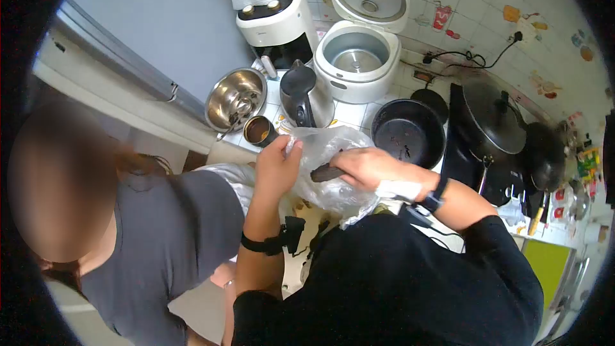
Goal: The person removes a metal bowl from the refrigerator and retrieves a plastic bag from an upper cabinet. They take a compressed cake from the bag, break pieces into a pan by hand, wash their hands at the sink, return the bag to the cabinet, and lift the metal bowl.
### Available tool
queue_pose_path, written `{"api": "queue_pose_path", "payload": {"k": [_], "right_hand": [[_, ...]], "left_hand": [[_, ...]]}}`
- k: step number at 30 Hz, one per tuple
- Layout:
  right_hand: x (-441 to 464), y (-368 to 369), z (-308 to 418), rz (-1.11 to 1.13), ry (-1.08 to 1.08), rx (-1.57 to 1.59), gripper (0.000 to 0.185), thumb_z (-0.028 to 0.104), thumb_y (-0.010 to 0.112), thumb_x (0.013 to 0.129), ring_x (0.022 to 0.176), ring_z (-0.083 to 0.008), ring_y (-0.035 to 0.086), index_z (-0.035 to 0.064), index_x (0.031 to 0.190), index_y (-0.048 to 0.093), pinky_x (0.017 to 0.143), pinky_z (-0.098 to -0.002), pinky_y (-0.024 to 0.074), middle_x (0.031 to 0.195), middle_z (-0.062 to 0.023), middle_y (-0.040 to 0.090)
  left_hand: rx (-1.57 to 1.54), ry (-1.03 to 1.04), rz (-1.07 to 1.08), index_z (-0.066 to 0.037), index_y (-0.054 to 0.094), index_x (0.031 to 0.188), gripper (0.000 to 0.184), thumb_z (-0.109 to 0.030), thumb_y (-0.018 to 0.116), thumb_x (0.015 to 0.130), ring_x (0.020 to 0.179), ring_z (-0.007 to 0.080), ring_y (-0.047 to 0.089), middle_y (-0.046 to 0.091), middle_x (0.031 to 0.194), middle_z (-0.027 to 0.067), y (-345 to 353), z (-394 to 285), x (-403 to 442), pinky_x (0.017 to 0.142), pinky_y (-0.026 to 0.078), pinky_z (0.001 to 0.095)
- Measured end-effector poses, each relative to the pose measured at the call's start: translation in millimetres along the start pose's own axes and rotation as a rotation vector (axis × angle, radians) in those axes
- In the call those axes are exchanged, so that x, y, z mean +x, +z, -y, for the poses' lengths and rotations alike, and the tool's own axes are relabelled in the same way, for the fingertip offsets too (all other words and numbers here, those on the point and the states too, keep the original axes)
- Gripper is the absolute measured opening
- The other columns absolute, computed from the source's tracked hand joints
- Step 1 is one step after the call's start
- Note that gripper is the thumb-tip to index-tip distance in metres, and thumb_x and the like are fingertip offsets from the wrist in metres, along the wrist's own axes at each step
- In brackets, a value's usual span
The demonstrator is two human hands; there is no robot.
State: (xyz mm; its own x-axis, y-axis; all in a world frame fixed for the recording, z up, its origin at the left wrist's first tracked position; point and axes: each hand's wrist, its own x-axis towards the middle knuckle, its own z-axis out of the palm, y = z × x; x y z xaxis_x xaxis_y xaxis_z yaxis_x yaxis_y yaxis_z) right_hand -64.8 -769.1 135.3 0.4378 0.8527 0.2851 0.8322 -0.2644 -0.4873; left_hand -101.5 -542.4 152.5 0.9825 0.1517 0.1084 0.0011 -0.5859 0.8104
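My left hand (280,165) pinches the edge of a clear plastic bag (333,141) held up in front of me. Over the bag, my right hand (368,166) is closed around a dark brown, elongated piece (326,173). Its exact kind cannot be made out, and my fingers cover one end. Just beyond my left hand stands a dark cup (261,132) with something brown inside. The crumpled lower part of the bag hangs below my right hand.
On the tiled counter are a steel bowl (220,99), a kettle (323,106), an open rice cooker (355,86) and a black pot (408,134). A lidded pan (490,118) sits on the stove at right. Another person (186,224) stands close on my left.
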Motion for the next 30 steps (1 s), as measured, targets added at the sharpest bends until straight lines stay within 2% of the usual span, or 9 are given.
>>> {"api": "queue_pose_path", "payload": {"k": [7,8,12,17,21,23,26,27,30], "right_hand": [[33.0,77.9,-49.9,0.365,0.135,-0.363,0.023,0.008,0.051,0.079,0.086,-0.0328,0.064,-0.0023,0.099,0.057,0.078,-0.0406,0.051,0.091,-0.0182,0.064],[32.9,88.9,-54.2,0.402,0.207,-0.385,0.039,0.013,0.069,0.064,0.091,-0.0326,0.061,0.0004,0.098,0.054,0.085,-0.0402,0.0473,0.093,-0.0169,0.06],[28.8,103.7,-56.8,0.343,0.231,-0.506,0.038,0.016,0.069,0.065,0.091,-0.0322,0.06,0.0002,0.096,0.055,0.085,-0.0395,0.0472,0.095,-0.0154,0.061],[14.4,50.0,9.8,0.113,0.207,-0.375,0.023,0.025,0.061,0.08,0.082,-0.0311,0.062,0.0041,0.089,0.059,0.072,-0.0413,0.0513,0.087,-0.0102,0.062],[19.4,48.2,4.8,0.17,0.481,-0.342,0.03,0.033,0.053,0.088,0.075,-0.034,0.063,0.0044,0.082,0.061,0.066,-0.0454,0.05,0.083,-0.016,0.064],[8.8,54.0,-15.3,0.282,0.533,-0.271,0.027,0.025,0.054,0.089,0.085,-0.0336,0.064,0.0012,0.099,0.061,0.072,-0.0449,0.0498,0.096,-0.022,0.064],[-1.8,21.1,11.1,-0.095,0.484,0.29,0.05,0.002,0.052,0.086,0.098,-0.0238,0.064,0.0007,0.135,0.041,0.087,-0.0341,0.0491,0.117,-0.0204,0.06],[-15.8,14.2,12.3,-0.22,0.451,0.862,0.049,0.01,0.054,0.091,0.106,-0.0236,0.061,0.0013,0.137,0.038,0.088,-0.0333,0.0492,0.127,-0.0199,0.054],[-49.7,-32.4,27.8,-0.476,0.298,1.414,0.053,0.01,0.055,0.092,0.114,-0.0259,0.055,0.0005,0.139,0.034,0.093,-0.0364,0.0478,0.131,-0.0192,0.05]], "left_hand": [[-0.453,-0.078,0.184,-0.005,0.058,0.106,0.016,-0.014,0.054,0.093,0.053,0.0041,0.046,0.06,0.077,0.0009,-7.5,22.3,-5.0,0.048,0.036,0.0193],[-0.573,-0.096,0.229,-0.004,0.057,0.108,0.018,-0.012,0.053,0.093,0.052,0.0042,0.046,0.059,0.078,0.0019,-10.5,16.7,-6.0,0.047,0.036,0.019],[-0.782,-0.062,0.221,-0.003,0.055,0.112,0.02,-0.01,0.051,0.094,0.051,0.0053,0.047,0.059,0.08,0.0044,-20.1,5.0,1.6,0.047,0.038,0.0191],[-0.761,-0.046,0.166,-0.003,0.054,0.115,0.023,-0.01,0.051,0.094,0.052,0.0064,0.049,0.059,0.082,0.0052,-23.5,0.5,30.7,0.048,0.04,0.0195],[-0.796,0.005,0.225,-0.004,0.053,0.119,0.027,-0.012,0.053,0.093,0.054,0.006,0.049,0.06,0.087,0.0068,-19.1,-5.4,46.9,0.049,0.04,0.0199],[-0.791,0.04,0.264,-0.004,0.053,0.119,0.027,-0.01,0.053,0.093,0.054,0.0059,0.049,0.06,0.086,0.0069,-17.9,-10.1,50.0,0.048,0.04,0.0196],[-0.758,0.026,0.285,-0.005,0.051,0.121,0.029,-0.01,0.053,0.093,0.054,0.0061,0.049,0.06,0.084,0.0045,-20.1,-17.4,48.1,0.049,0.04,0.0192],[-0.755,0.02,0.268,-0.005,0.051,0.122,0.03,-0.01,0.053,0.092,0.055,0.0062,0.049,0.06,0.084,0.0045,-19.8,-17.5,49.0,0.049,0.039,0.0192],[-0.879,-0.038,0.295,-0.006,0.047,0.126,0.035,-0.008,0.053,0.092,0.057,0.0075,0.051,0.061,0.087,0.0071,-16.3,-8.4,56.5,0.05,0.041,0.0194]]}}
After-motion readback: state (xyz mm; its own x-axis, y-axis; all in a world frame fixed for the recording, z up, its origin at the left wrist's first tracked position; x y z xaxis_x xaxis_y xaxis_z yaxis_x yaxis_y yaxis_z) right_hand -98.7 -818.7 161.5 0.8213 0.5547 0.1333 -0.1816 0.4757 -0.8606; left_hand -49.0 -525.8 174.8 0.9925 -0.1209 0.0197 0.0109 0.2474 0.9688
